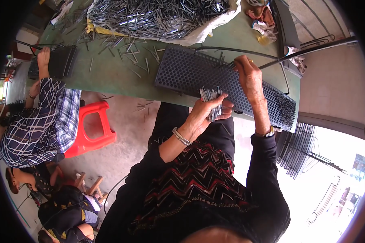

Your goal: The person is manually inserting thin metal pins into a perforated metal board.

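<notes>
- Black perforated tray [186,71]: slanting before me on a green table [95,79], its near side close to the table's front edge. Leaning on that side might tip or slide it.
- Left hand [202,110]: just in front of the tray's near side, thumb and fingers wrapped around 1 bundle of thin metal rods [211,99]. The rods stand roughly upright, ends uneven. A loosened thumb could let several drop to the floor [127,115] below the tray; a clumsy squeeze could fan them apart.
- Right hand [247,77]: by the tray's far side, right of its middle, fingertips drawn together. I cannot tell whether a rod is pinched between them. The hand covers some holes, so a rod could miss its hole unnoticed.
- Dark rods [287,109]: crowded into the tray's right end. A careless brush could knock them askew.
- Black bar [308,54]: beyond the tray's right half, near my right hand; raising that hand quickly could bump it.
- Heap of metal pieces [158,18]: past the tray's far side, on a white sack [227,22]. Loose pieces [136,62] lie scattered left of the tray; if 1 worked underneath, the tray could rock.
</notes>
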A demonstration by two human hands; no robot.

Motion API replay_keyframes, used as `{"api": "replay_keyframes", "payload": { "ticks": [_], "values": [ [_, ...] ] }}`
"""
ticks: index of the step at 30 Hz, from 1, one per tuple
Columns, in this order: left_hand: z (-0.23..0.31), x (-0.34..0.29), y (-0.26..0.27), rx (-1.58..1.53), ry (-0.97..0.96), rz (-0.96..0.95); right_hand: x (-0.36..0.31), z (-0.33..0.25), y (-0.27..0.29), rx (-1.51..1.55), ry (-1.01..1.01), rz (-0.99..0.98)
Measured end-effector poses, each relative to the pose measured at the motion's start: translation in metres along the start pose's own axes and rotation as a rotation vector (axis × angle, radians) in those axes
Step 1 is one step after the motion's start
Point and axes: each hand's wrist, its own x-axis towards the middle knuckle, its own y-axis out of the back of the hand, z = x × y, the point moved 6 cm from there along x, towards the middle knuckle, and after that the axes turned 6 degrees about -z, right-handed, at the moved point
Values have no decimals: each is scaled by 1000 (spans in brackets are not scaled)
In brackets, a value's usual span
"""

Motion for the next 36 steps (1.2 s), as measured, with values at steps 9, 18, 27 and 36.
{"api": "replay_keyframes", "payload": {
  "ticks": [9, 18, 27, 36],
  "values": [
    [0, -4, 1, 123, 31, 29, -4, 7, -4, 43, 24, -70],
    [-5, -1, 5, 103, 21, 40, -3, -6, -8, -4, 108, -73],
    [3, 2, 6, 109, -50, 26, -9, 12, -10, 76, -97, 51],
    [8, 1, 11, 114, -98, 55, -15, 3, -7, -13, -118, 123]
  ]
}}
